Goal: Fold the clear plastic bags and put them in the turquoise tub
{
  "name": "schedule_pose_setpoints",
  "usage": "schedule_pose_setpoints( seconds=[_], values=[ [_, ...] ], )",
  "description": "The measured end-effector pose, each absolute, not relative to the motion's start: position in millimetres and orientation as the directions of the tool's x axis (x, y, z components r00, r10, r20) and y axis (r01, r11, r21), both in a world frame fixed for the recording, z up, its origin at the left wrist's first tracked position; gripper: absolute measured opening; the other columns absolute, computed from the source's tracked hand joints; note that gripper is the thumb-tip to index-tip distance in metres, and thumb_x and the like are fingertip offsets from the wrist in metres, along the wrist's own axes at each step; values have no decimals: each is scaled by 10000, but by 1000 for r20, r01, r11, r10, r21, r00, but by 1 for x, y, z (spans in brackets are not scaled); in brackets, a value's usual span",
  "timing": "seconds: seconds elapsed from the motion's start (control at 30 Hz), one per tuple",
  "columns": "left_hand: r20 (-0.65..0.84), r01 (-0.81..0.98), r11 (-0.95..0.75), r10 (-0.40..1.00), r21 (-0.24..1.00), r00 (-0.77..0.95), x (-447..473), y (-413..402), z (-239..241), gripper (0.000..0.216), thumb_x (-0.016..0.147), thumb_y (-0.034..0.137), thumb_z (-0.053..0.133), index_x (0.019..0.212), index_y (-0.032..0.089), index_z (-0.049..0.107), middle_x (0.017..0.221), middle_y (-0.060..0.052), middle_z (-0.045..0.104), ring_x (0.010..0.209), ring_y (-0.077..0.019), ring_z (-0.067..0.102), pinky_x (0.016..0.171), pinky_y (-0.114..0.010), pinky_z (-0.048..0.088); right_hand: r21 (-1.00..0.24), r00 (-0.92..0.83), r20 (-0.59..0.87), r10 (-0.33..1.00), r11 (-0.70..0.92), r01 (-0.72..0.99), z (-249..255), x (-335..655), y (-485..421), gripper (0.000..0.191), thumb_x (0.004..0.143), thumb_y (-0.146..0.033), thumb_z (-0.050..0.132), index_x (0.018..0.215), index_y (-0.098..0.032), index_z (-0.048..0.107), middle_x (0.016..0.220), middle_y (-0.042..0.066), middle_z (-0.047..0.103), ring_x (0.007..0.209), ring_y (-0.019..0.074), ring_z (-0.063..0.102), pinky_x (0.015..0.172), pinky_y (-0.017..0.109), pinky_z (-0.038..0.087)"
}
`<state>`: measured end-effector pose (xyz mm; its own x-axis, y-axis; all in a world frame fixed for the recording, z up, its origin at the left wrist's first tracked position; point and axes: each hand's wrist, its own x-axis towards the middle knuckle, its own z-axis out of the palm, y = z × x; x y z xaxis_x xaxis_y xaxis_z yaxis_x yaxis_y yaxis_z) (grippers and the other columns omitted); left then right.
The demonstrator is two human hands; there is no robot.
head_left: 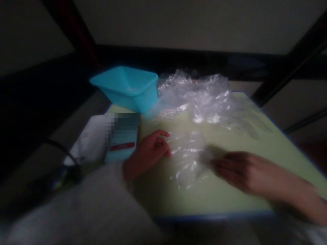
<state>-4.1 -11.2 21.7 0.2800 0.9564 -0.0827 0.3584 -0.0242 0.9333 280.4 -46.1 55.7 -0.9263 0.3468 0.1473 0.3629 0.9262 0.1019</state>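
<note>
A clear plastic bag [187, 158] lies flat and wrinkled on the yellow-green table, between my two hands. My left hand [150, 148] is at its left edge, with the thumb and forefinger apart and curved toward the plastic. On the other side my right hand [240, 172], blurred, has its fingers pressed together at the bag's right edge. The exact grip of those fingertips is hard to make out. Behind the bag spreads a loose heap of crumpled clear plastic bags [201, 97].
A turquoise plastic tub [143, 100] stands at the table's [217, 204] back left. Nearer on the left lie a partly pixelated pale-blue box [119, 154] with a red label and a white sheet [88, 141]. A dark cable [61, 146] crosses the left side. Dark frame posts stand behind.
</note>
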Motion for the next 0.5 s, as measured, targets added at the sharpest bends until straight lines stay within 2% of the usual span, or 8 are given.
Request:
schedule_pose_setpoints(
  seconds=[0.2,0.37,0.5],
  values=[
    [-86,361,-21,957,932,278,-4,-12,23,234,768,243,492,998,199,477,648,29,645,652,-178,655,643,-303,483,168,-945,141,294,934,315,52,277,-42,218,932,-83,433,871,-159,629,879,66,662,704,154,576,658,320,442],
    [-77,370,-35,956,929,283,-3,-11,23,226,769,221,486,994,198,478,649,28,650,654,-173,653,647,-298,481,196,-928,196,316,915,353,44,277,-33,207,941,-129,452,830,-165,623,823,52,649,729,174,585,648,325,450],
    [-60,355,-51,953,933,296,-3,-11,21,219,773,209,482,991,198,475,643,33,654,642,-166,656,646,-294,484,179,-930,206,304,923,342,40,281,-24,177,925,-106,476,929,-140,650,1018,107,679,912,210,631,777,368,506]
  ],
)
